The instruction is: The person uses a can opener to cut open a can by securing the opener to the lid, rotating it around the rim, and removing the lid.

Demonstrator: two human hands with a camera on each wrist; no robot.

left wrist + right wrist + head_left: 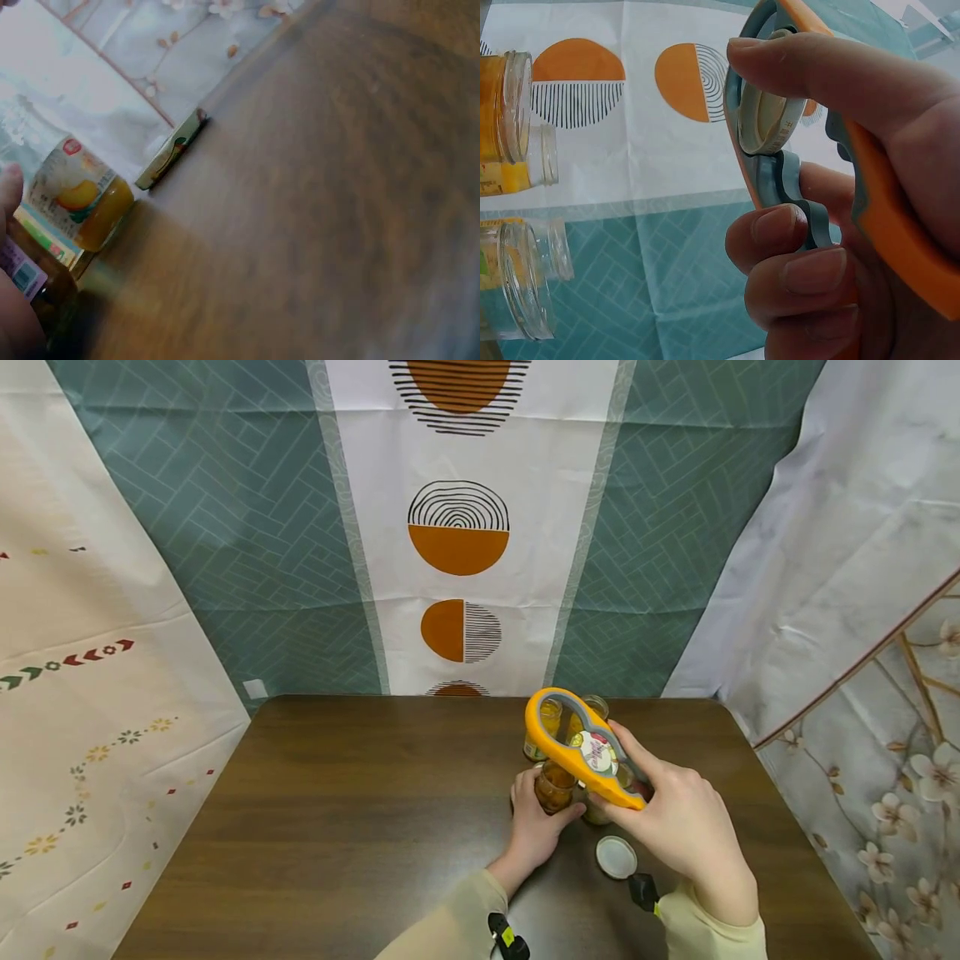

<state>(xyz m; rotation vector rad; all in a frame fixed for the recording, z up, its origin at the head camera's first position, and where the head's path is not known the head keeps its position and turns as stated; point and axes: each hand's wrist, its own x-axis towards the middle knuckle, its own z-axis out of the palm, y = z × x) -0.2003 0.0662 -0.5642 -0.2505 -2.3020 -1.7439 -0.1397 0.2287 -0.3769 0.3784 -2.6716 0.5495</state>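
Observation:
My right hand [678, 810] grips an orange and grey jar opener [558, 750] above the jars. A round printed lid [596, 752] sits in the opener's hole; the right wrist view shows this lid [772, 124] from its rim side, with the thumb lying against it. On the table, my left hand [534, 822] holds a glass jar [555, 789] of brown contents, fingers and thumb around its side. A purple label shows on that jar [26, 274] in the left wrist view. Its mouth is uncovered.
Behind the held jar stand jars of yellow contents [551, 718], their glass mouths [516, 105] lidless. Another jar [596, 812] is partly hidden under the opener. One loose lid [617, 857] lies upside down near my right wrist. A curtain [480, 652] hangs along the table's back edge.

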